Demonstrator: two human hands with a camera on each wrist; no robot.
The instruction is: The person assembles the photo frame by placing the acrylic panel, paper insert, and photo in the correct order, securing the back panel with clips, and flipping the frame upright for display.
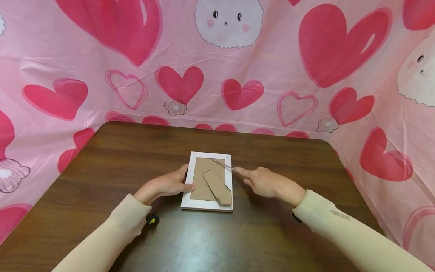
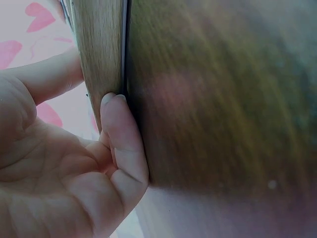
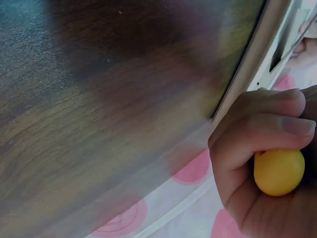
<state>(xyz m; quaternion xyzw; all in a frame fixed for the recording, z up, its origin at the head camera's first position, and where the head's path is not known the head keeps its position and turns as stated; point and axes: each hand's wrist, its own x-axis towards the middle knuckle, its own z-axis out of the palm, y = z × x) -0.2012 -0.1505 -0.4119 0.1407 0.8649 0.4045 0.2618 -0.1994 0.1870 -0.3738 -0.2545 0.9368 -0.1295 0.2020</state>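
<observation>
A white picture frame (image 1: 207, 206) lies face down on the table, its brown backing board (image 1: 201, 181) showing. Slanting over the lower right of that board is a brown stand leg (image 1: 217, 187). My left hand (image 1: 168, 183) grips the frame's left side, thumb on the border; in the left wrist view, bent fingers touch the frame's side edge (image 2: 101, 44). From the right, my right hand (image 1: 266, 182) holds a slim tool with a thin metal shaft (image 1: 223, 164), its tip at the backing's top edge. The rounded yellow handle end (image 3: 279, 172) shows in the right wrist view.
The dark brown wooden table (image 1: 163, 241) extends around the frame. A pink cloth (image 1: 210, 60) with hearts hangs behind it and along both sides. A small black and yellow device (image 1: 151, 220) sits at the left cuff.
</observation>
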